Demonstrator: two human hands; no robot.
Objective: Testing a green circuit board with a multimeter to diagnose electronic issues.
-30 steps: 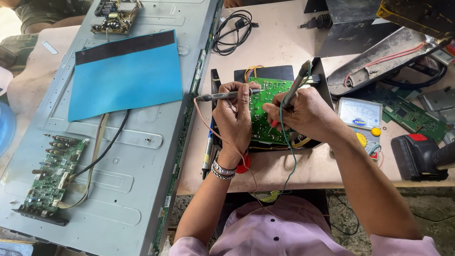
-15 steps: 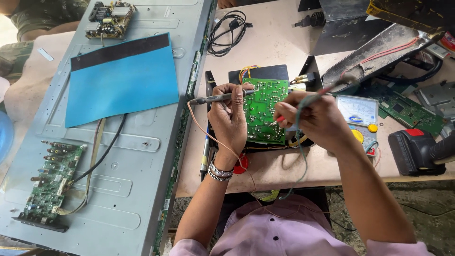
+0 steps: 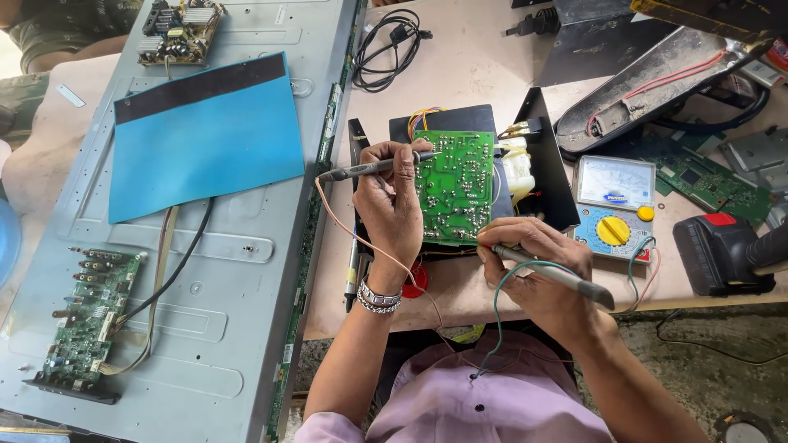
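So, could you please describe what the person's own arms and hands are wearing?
Both forearms are bare. The left hand has a silver metal bracelet at the wrist; the right hand wears nothing visible. A lilac buttoned shirt has short sleeves ending near the elbows.

A green circuit board (image 3: 454,184) lies solder-side up at frame centre, with two grey probes, one (image 3: 369,168) on its upper left edge, the other (image 3: 554,275) at its lower right.
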